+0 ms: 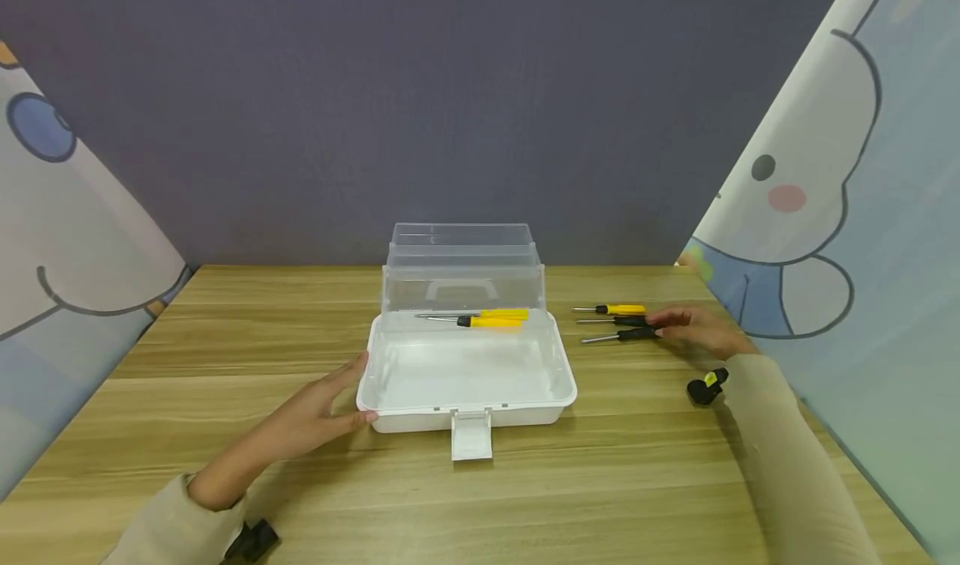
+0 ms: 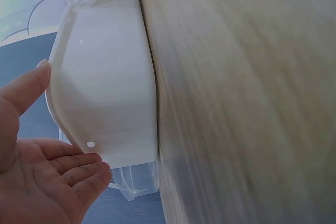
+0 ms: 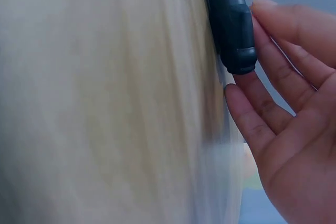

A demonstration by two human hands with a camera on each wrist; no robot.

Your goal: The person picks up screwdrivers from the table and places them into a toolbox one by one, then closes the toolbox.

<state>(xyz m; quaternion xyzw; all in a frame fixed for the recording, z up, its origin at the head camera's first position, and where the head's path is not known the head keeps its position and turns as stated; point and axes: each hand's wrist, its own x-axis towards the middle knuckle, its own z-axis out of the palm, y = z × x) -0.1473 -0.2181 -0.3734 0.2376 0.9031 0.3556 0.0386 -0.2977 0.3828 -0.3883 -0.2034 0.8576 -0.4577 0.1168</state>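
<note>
A white toolbox (image 1: pixel 465 373) stands with its clear lid (image 1: pixel 463 269) raised at the back. Two yellow-handled screwdrivers (image 1: pixel 495 322) lie along its rear side. My left hand (image 1: pixel 318 407) spans the box's front left corner, thumb at the front rim and fairly straight fingers against the side wall (image 2: pixel 105 87). To the right of the box, my right hand (image 1: pixel 697 330) pinches the handle end of the nearest black screwdriver (image 1: pixel 637 333); that black handle (image 3: pixel 233 30) shows between thumb and fingers. Another black screwdriver (image 1: pixel 628 321) lies just behind, its handle end partly hidden by the fingers.
Beyond the black screwdrivers, a yellow-handled screwdriver (image 1: pixel 624 309) lies on the wooden table (image 1: pixel 300 332). The box's front latch (image 1: pixel 471 440) hangs down. A dark panel (image 1: pixel 465 115) rises behind the table, and printed cartoon panels (image 1: pixel 795 165) flank both sides.
</note>
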